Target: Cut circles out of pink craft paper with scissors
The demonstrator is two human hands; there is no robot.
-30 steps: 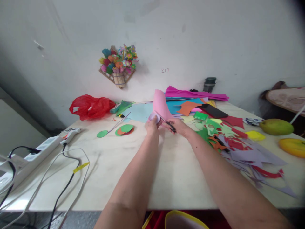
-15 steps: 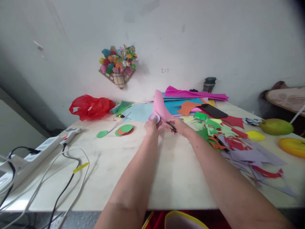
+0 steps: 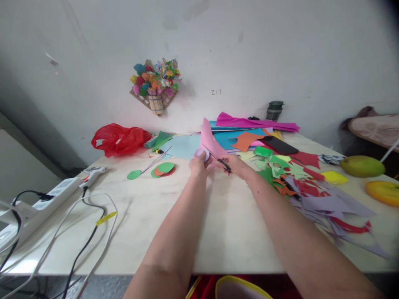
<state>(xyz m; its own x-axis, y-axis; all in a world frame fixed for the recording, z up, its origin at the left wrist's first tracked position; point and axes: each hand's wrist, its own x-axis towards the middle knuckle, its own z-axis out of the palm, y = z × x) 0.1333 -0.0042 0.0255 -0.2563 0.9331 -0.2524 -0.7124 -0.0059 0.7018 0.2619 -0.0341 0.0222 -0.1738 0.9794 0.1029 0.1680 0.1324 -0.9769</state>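
Observation:
My left hand (image 3: 198, 165) is closed on a pink paper sheet (image 3: 208, 138) that curls up from the table, with a pale round piece (image 3: 202, 154) under its thumb. Closed around black-handled scissors (image 3: 223, 163), my right hand (image 3: 237, 165) holds the blades against the pink sheet's lower edge. Both hands meet above the middle of the pale table (image 3: 174, 211).
Green and red paper circles (image 3: 162, 169) lie left of the hands. Several paper scraps (image 3: 299, 187) and coloured sheets (image 3: 249, 128) cover the right side, with a black phone (image 3: 280, 145). A red bag (image 3: 118, 139), power strip (image 3: 43, 201), cables and mangoes (image 3: 361, 165) sit at the edges.
The pink sheet has turned slightly in my left hand, its upper edge narrowing to a point. Both hands stay in the same place.

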